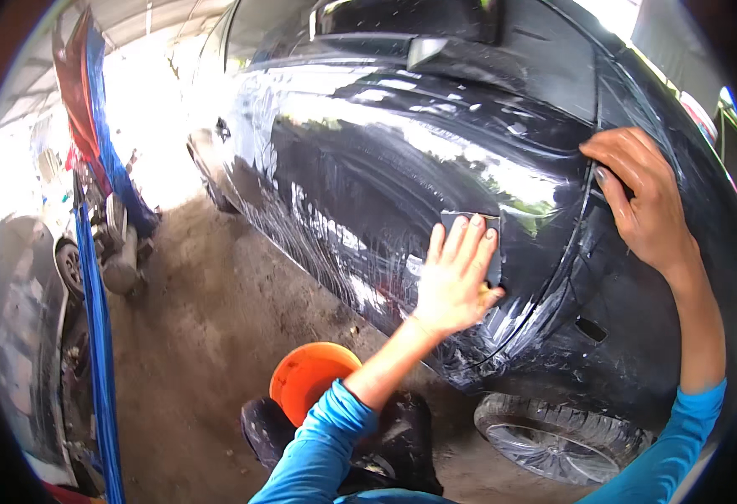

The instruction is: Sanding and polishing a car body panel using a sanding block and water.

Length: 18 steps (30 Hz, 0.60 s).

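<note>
My left hand [459, 281] lies over a dark grey sheet of sandpaper [494, 220], pressing it to the lower part of a black car door [343, 160]. Its fingers point up the panel, and something yellowish shows by the thumb. What lies under the palm is hidden. Whitish wet streaks run down the door. My right hand [637, 197] rests at the door's rear edge, beside the vertical seam, with bent fingers and thumb apart. Nothing shows between them.
An orange bucket [305, 378] stands on the dirt floor [192, 336] by my legs. A car wheel [561, 445] sits at the lower right. Along the left, a blue cloth strip [95, 336] hangs before another dark vehicle [24, 319]. Red and blue sheeting [91, 101] hangs above.
</note>
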Motion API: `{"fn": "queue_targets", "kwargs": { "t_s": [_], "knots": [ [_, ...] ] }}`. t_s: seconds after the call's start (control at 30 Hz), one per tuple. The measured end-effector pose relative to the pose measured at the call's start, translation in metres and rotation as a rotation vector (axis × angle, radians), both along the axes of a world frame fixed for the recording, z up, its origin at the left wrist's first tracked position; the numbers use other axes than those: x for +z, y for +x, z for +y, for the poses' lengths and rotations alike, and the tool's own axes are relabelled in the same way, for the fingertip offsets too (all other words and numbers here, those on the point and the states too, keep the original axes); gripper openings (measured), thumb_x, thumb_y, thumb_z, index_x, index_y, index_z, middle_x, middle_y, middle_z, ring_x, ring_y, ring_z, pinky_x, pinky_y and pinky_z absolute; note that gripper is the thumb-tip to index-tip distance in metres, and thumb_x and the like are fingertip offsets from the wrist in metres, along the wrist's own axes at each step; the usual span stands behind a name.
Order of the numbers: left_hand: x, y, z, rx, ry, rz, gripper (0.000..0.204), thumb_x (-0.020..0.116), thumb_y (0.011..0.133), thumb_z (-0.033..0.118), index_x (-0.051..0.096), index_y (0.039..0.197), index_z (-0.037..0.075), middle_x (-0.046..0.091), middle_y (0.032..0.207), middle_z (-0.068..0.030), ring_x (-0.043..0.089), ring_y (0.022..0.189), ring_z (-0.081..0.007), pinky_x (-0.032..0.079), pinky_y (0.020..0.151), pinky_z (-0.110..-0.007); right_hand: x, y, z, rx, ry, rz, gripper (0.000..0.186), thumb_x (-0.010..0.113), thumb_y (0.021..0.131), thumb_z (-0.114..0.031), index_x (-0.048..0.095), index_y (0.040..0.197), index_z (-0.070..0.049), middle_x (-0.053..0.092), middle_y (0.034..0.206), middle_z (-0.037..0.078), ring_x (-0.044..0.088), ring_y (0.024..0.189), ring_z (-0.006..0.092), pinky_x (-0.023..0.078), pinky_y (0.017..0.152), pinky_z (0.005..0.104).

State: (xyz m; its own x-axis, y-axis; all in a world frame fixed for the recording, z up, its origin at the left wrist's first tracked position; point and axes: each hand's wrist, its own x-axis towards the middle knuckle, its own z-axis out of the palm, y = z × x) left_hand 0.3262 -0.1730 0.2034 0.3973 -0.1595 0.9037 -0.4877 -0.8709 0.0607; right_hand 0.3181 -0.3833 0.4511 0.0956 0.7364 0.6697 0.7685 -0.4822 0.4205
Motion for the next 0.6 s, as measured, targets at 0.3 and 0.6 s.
{"fn": "queue_targets", "kwargs": {
  "t_s": [0.3,0.6],
  "knots": [
    [0.019,0.025,0.068,0.252,-0.527,-0.019,0.066,0.042,0.098,0.025,0.021,0.151,-0.009,0.016,0.158,-0.0311,0.015,0.149,-0.0412,0.006,0.123,-0.047,-0.008,0.0,0.007,-0.096,-0.146,-0.065,0.031,0.067,0.078,0.002,0.066,0.109,-0.001,0.061,0.115,0.013,0.057,0.108,0.0323,0.044,0.094,0.042],
    [0.019,0.042,0.135,0.124,-0.636,-0.096,0.07,0.047,0.094,0.017,0.018,0.152,-0.006,0.016,0.159,-0.029,0.014,0.148,-0.0435,0.007,0.121,-0.055,-0.006,-0.003,0.001,-0.129,-0.21,-0.101,0.037,0.069,0.077,-0.001,0.065,0.114,-0.003,0.058,0.123,0.016,0.055,0.115,0.0354,0.042,0.098,0.0435]
  ]
}}
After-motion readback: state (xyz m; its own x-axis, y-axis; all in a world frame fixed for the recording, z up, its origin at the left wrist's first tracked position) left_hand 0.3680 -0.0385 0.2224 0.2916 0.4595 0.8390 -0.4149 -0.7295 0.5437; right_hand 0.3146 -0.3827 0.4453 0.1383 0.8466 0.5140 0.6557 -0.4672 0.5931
